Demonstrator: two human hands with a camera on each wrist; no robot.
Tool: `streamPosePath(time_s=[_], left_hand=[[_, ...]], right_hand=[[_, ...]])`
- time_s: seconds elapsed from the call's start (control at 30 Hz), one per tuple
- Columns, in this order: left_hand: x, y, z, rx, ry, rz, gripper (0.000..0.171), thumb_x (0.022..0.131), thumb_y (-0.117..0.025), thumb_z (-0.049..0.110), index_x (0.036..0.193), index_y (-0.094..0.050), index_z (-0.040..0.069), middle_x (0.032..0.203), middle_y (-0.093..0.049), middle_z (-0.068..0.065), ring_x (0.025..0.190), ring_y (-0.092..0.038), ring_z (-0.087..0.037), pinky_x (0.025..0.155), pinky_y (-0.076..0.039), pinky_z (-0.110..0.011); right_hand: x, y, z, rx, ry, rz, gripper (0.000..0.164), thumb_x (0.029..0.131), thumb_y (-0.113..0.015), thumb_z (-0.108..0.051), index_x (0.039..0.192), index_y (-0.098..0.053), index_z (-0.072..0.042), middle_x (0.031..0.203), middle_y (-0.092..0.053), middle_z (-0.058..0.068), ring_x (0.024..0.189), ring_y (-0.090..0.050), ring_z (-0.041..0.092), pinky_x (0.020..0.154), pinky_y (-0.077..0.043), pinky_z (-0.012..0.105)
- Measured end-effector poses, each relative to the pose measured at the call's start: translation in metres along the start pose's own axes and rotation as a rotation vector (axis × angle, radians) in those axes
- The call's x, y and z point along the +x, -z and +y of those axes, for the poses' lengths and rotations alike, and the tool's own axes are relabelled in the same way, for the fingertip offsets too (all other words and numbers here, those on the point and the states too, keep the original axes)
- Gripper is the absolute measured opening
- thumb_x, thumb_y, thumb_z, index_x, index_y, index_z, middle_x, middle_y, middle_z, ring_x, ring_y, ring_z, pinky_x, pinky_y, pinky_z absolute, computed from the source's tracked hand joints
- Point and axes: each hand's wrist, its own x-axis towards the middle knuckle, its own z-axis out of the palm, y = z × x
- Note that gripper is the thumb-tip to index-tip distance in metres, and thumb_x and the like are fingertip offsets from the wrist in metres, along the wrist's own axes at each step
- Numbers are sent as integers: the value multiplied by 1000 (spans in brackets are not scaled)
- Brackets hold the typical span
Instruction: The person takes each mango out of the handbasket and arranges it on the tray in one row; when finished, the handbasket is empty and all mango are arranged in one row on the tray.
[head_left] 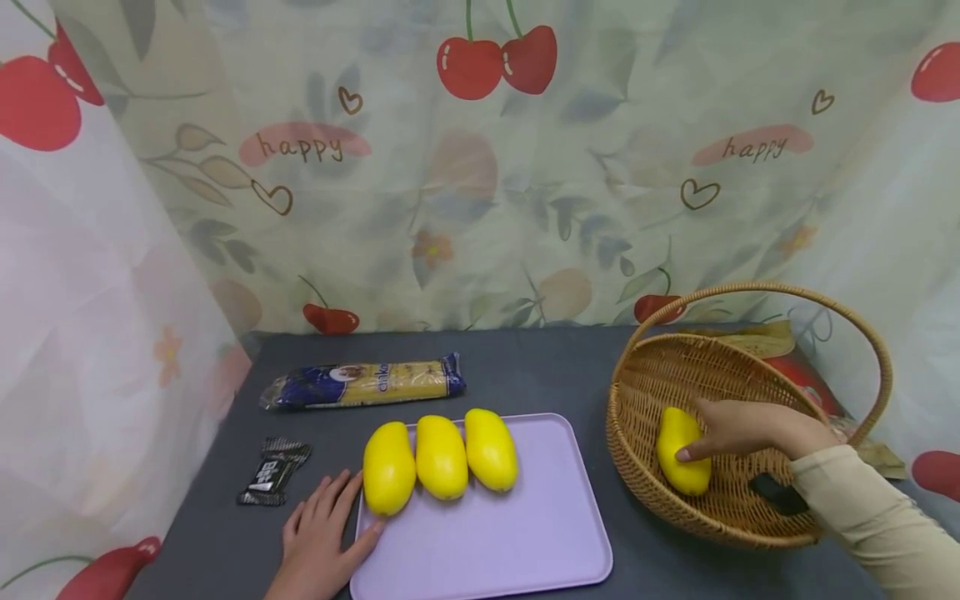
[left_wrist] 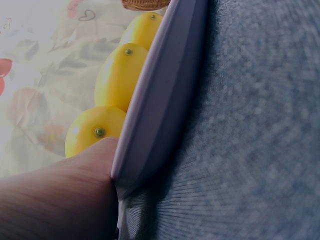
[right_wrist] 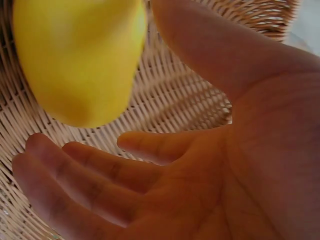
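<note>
Three yellow mangoes sit side by side along the back left of a lilac tray: the left mango (head_left: 388,471), middle mango (head_left: 441,458) and right mango (head_left: 491,450). My left hand (head_left: 321,529) rests at the tray's (head_left: 517,542) left edge, its fingers extended beside the left mango and the thumb over the rim. Inside the wicker basket (head_left: 720,367) lies another mango (head_left: 684,467). My right hand (head_left: 738,427) reaches in over it, thumb near its side. In the right wrist view the fingers (right_wrist: 110,172) are spread and not wrapped around that mango (right_wrist: 82,65).
A blue-and-yellow pasta packet (head_left: 367,382) lies behind the tray. A small black wrapped snack (head_left: 274,472) is left of it. The basket's tall arched handle (head_left: 757,287) rises above my right forearm. Partly hidden packages (head_left: 806,379) lie behind the basket.
</note>
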Motion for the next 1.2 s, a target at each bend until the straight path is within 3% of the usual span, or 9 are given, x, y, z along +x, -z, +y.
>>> streamPosePath(time_s=[0.13,0.23,0.33,0.5,0.8,0.97,1.2], left_hand=[[-1,0,0,-1,8,-8,93,81,-46,78,150,-35,16,153,-30,-17,141,-18,-44,101,-12,-70],[-1,-1,0,2,9,-6,93,81,-45,78,149,-35,16,153,-31,-17,141,-19,-44,101,-12,-71],[-1,-2,-1,7,8,0,94,81,-45,78,149,-36,15,152,-32,-17,140,-19,-44,101,-13,-71],[-1,-3,0,13,5,7,93,81,-45,78,149,-36,15,152,-32,-17,140,-20,-44,101,-13,-71],[0,-2,1,12,10,0,92,81,-46,77,149,-36,15,152,-32,-18,140,-20,-45,101,-13,-72],[1,-2,2,26,12,0,91,82,-47,76,149,-36,15,151,-33,-18,139,-22,-46,101,-14,-73],[1,0,2,38,6,2,91,82,-47,76,148,-36,15,151,-33,-18,139,-23,-46,101,-14,-73]], right_hand=[[6,-4,2,12,9,-16,111,84,-67,-53,141,-12,24,140,-26,46,127,-35,56,100,-34,63],[7,-6,3,29,14,-20,110,84,-68,-51,141,-11,24,138,-29,46,123,-43,51,96,-40,59],[8,-9,4,55,10,-21,109,84,-69,-49,141,-11,23,133,-39,42,107,-54,38,85,-48,48],[8,-11,4,100,0,-22,108,84,-70,-47,141,-11,23,123,-48,35,90,-55,27,72,-50,39],[10,-13,4,102,-6,-17,109,83,-70,-49,141,-13,22,115,-54,26,91,-55,26,73,-48,39],[11,-14,4,76,-4,-6,109,82,-70,-51,142,-15,21,119,-54,27,103,-54,32,84,-46,48],[13,-15,4,108,1,-19,107,80,-75,-43,146,-12,13,106,-54,12,95,-52,26,82,-43,45]])
